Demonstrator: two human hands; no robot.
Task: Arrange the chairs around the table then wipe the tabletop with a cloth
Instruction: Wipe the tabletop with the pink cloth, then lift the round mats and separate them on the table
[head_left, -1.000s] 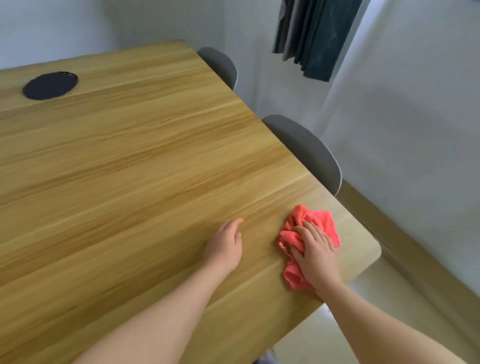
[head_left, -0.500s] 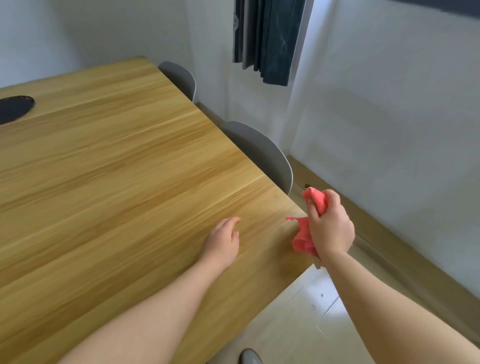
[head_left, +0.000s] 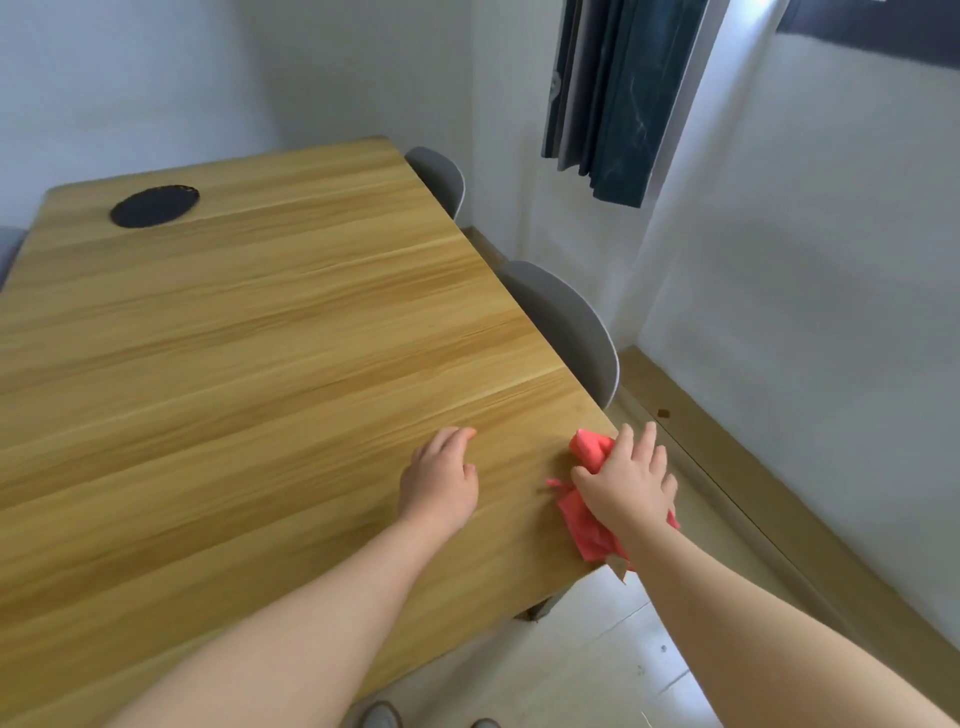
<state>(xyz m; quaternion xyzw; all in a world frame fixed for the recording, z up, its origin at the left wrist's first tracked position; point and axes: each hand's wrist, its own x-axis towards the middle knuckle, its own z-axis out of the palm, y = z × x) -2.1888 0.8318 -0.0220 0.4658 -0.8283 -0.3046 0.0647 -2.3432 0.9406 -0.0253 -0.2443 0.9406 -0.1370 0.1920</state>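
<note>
Wooden tabletop (head_left: 260, 338) by grey wall (head_left: 805, 286): right hand (head_left: 631, 486), fingers (head_left: 647, 441) spread, presses red cloth (head_left: 589, 447); left hand (head_left: 441, 480) rests relaxed.

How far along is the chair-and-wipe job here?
Looks done: the far chair and near chair sit tucked at the right edge of the table. In hand: the right hand presses the pink cloth on the near right corner; the left hand rests on the wood. Left: perhaps the top toward the black disc; wiped areas don't show.

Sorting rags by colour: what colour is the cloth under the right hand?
Coral pink cloth, clearest in the head view.
</note>
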